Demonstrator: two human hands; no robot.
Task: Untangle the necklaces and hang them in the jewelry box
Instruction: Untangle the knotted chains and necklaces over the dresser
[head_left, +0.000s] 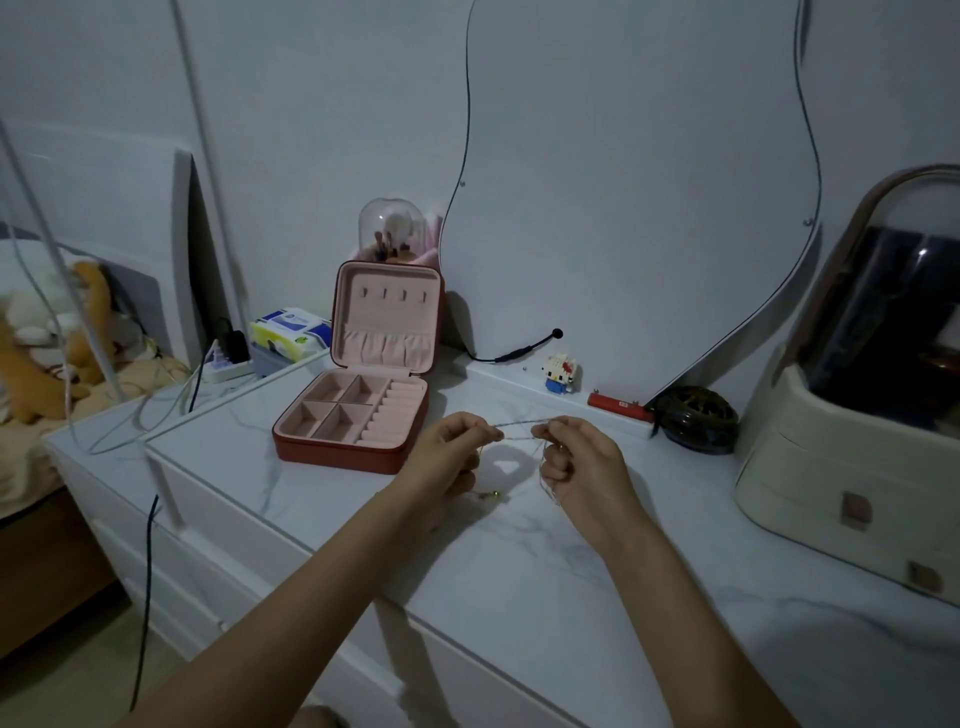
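While both hands pinch the necklace chains (511, 427) taut above the dresser top (519, 561) — left hand (448, 453), right hand (581, 462) — we're mid-untangle, I'd say. Jewelry box (363, 374) sits open toward the back edge, hooks empty. Next: free one strand, lift it to a lid hook.

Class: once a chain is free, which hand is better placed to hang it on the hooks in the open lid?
Probably left: the left hand is nearer the jewelry box; both hands pinch the necklaces.
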